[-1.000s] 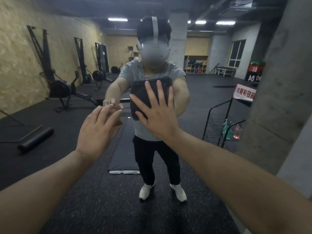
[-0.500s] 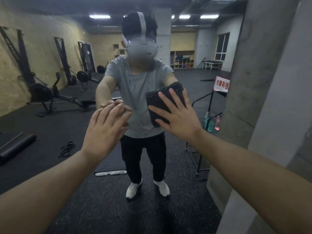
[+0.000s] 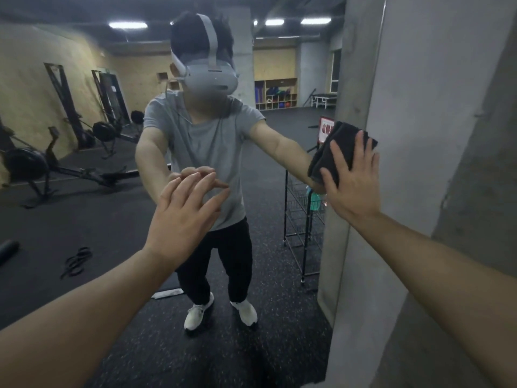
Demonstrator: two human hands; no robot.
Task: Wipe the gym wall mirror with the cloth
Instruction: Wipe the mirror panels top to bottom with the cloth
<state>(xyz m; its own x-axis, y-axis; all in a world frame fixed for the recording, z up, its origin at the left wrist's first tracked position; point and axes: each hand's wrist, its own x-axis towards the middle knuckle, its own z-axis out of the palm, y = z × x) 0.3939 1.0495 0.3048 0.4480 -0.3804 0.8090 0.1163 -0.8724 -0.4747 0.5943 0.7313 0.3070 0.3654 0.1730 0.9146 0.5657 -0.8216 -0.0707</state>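
Pressed cloth [image 3: 340, 147] flat against mirror [image 3: 84, 275] under spread right hand [image 3: 351, 182], at its right edge. Left hand [image 3: 183, 217] relaxed, empty. Wiping judged midway; remaining glass unclear.

Gym, rowing machines [image 3: 42, 166], rubber floor [image 3: 84, 225], wall mirror [image 3: 279, 65]

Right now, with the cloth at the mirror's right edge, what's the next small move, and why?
Probably sweep back left. The right hand presses the dark cloth flat at the mirror's right edge, beside the concrete pillar, so no glass seems left on that side. The left hand is spread on the glass.
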